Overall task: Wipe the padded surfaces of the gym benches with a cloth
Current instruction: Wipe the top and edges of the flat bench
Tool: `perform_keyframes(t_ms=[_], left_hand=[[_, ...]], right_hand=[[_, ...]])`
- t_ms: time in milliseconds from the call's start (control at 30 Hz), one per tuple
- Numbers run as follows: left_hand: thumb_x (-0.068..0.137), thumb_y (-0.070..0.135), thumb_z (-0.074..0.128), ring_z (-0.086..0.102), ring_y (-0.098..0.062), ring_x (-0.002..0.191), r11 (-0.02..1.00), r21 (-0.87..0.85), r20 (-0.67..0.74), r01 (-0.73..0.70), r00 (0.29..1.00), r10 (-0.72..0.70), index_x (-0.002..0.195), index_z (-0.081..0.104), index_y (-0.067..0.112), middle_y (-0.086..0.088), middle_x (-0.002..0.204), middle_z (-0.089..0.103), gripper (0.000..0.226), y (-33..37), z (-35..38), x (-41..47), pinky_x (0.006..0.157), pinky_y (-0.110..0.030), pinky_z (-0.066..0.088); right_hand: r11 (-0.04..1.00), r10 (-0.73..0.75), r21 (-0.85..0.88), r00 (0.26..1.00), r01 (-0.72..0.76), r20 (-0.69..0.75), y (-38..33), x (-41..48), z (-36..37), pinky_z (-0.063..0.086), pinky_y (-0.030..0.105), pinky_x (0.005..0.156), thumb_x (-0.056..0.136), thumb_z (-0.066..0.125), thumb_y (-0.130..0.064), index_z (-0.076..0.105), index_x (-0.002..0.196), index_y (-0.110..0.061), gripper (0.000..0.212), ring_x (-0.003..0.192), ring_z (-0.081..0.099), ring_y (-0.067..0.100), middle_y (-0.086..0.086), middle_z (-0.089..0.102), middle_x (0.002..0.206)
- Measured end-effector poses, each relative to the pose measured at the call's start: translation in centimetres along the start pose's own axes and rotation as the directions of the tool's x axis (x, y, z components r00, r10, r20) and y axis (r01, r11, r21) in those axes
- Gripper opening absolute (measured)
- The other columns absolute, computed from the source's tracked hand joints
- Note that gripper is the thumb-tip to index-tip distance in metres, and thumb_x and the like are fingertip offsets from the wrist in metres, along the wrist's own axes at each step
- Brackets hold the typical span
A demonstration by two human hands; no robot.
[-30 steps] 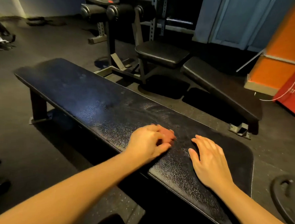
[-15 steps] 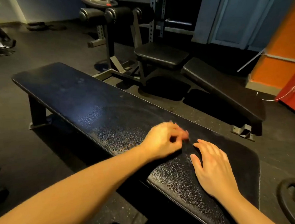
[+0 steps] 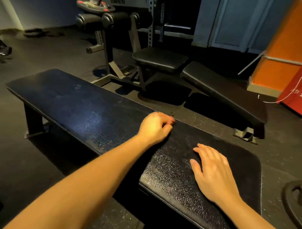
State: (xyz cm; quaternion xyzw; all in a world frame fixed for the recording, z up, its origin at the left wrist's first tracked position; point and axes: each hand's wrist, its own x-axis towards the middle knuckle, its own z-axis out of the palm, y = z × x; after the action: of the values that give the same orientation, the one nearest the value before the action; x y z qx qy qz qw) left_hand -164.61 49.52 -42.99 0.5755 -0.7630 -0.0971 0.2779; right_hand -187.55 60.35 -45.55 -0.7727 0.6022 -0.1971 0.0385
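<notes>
Gripping with curled fingers, the left hand [image 3: 154, 128] sits on the far edge of the flat bench [image 3: 77, 103]. A small reddish scrap shows at its fingertips, most likely the cloth [image 3: 171, 120], though nearly all of it is hidden under the hand. The right hand [image 3: 213, 172] lies flat on the near end of the pad, fingers straight and slightly spread, holding nothing. The pad's skin looks cracked and dull with dust around both hands, and glossier toward the far end. Risks as I judge them: with the wad this close to the edge, a further push could carry it off onto the floor [image 3: 207, 122]. A cloth bunched this small covers only a narrow strip, so streaks may be missed. Cracked vinyl could snag it. The patch under the resting palm stays unwiped unless that hand lifts. Beyond, the sloped bench [image 3: 223, 90] and square seat [image 3: 160, 59] await wiping.
</notes>
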Motion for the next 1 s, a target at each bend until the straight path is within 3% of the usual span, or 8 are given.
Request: perform_keyframes(t_ms=[100,167,267,367,500,767,900,1000], left_hand=[[0.095,0.033,0.056,0.060,-0.007,0.114,0.957,-0.073,0.137,-0.280,0.948,0.287,0.112,0.067,0.040,0.018,0.121,0.068,0.022,3.1,-0.5,-5.1,0.103,-0.029,0.047],[0.094,0.034,0.056,0.057,-0.002,0.119,0.950,-0.035,0.170,-0.310,0.935,0.311,0.116,0.065,0.045,0.023,0.128,0.064,0.026,1.7,-2.4,-6.1,0.096,-0.023,0.047],[0.091,0.036,0.054,0.060,-0.002,0.114,0.989,0.142,0.096,-0.037,0.995,0.024,0.120,0.068,0.051,0.024,0.126,0.066,0.035,-5.8,-6.0,-2.3,0.095,-0.028,0.053],[0.096,0.042,0.055,0.067,-0.019,0.108,0.935,0.214,-0.025,0.284,0.958,-0.285,0.122,0.069,0.050,0.010,0.123,0.072,0.031,-13.7,-8.0,1.6,0.088,-0.035,0.056],[0.101,0.039,0.054,0.067,-0.030,0.102,0.874,0.178,-0.207,0.452,0.886,-0.416,0.123,0.073,0.031,-0.004,0.118,0.074,0.030,-15.5,-5.6,5.3,0.078,-0.035,0.048],[0.092,0.038,0.057,0.063,-0.003,0.109,0.999,-0.026,0.065,0.028,0.998,-0.027,0.120,0.073,0.040,0.019,0.120,0.071,0.032,-2.5,-0.7,2.3,0.099,-0.034,0.054],[0.096,0.040,0.055,0.054,0.003,0.124,0.955,-0.051,0.216,-0.293,0.930,0.297,0.129,0.066,0.047,0.025,0.132,0.063,0.036,0.7,-1.6,-4.2,0.101,-0.023,0.046],[0.096,0.034,0.059,0.054,0.007,0.121,0.986,0.042,0.179,-0.164,0.972,0.154,0.127,0.068,0.048,0.025,0.133,0.062,0.035,-3.4,-4.5,-3.3,0.096,-0.022,0.046]], right_hand=[[1.000,0.008,0.010,1.000,-0.008,-0.003,-0.2,-0.3,-0.1,0.033,0.040,0.117,0.102,0.042,-0.044,0.060,0.134,-0.021,0.044,0.138,0.046,0.015,-0.005,0.055,0.146],[1.000,0.020,0.014,1.000,-0.020,0.000,-0.4,-0.3,-0.3,0.033,0.041,0.118,0.102,0.041,-0.045,0.060,0.134,-0.021,0.044,0.138,0.045,0.014,-0.005,0.054,0.146],[0.999,0.033,0.012,0.999,-0.033,0.026,-0.5,-0.5,-0.3,0.030,0.040,0.121,0.102,0.047,-0.043,0.058,0.138,-0.022,0.043,0.141,0.043,0.013,-0.006,0.052,0.149],[0.999,0.032,0.008,0.999,-0.032,0.010,-0.4,-0.5,-0.2,0.030,0.039,0.121,0.101,0.049,-0.043,0.058,0.138,-0.023,0.043,0.141,0.042,0.012,-0.008,0.051,0.149],[1.000,0.023,0.019,1.000,-0.023,-0.005,-0.3,-0.1,0.1,0.027,0.037,0.121,0.101,0.049,-0.044,0.057,0.137,-0.026,0.041,0.141,0.040,0.010,-0.010,0.051,0.147],[1.000,-0.004,0.012,1.000,0.004,-0.002,-0.1,-0.1,0.0,0.027,0.038,0.120,0.102,0.048,-0.042,0.056,0.138,-0.023,0.042,0.140,0.040,0.013,-0.006,0.051,0.149],[1.000,-0.004,0.011,1.000,0.004,0.003,-0.3,0.0,-0.1,0.027,0.038,0.120,0.102,0.047,-0.042,0.056,0.138,-0.022,0.042,0.141,0.040,0.013,-0.004,0.051,0.149],[1.000,0.001,0.019,1.000,-0.001,0.006,-0.4,-0.3,-0.2,0.026,0.038,0.121,0.103,0.047,-0.042,0.055,0.139,-0.021,0.043,0.141,0.039,0.014,-0.004,0.050,0.150]])
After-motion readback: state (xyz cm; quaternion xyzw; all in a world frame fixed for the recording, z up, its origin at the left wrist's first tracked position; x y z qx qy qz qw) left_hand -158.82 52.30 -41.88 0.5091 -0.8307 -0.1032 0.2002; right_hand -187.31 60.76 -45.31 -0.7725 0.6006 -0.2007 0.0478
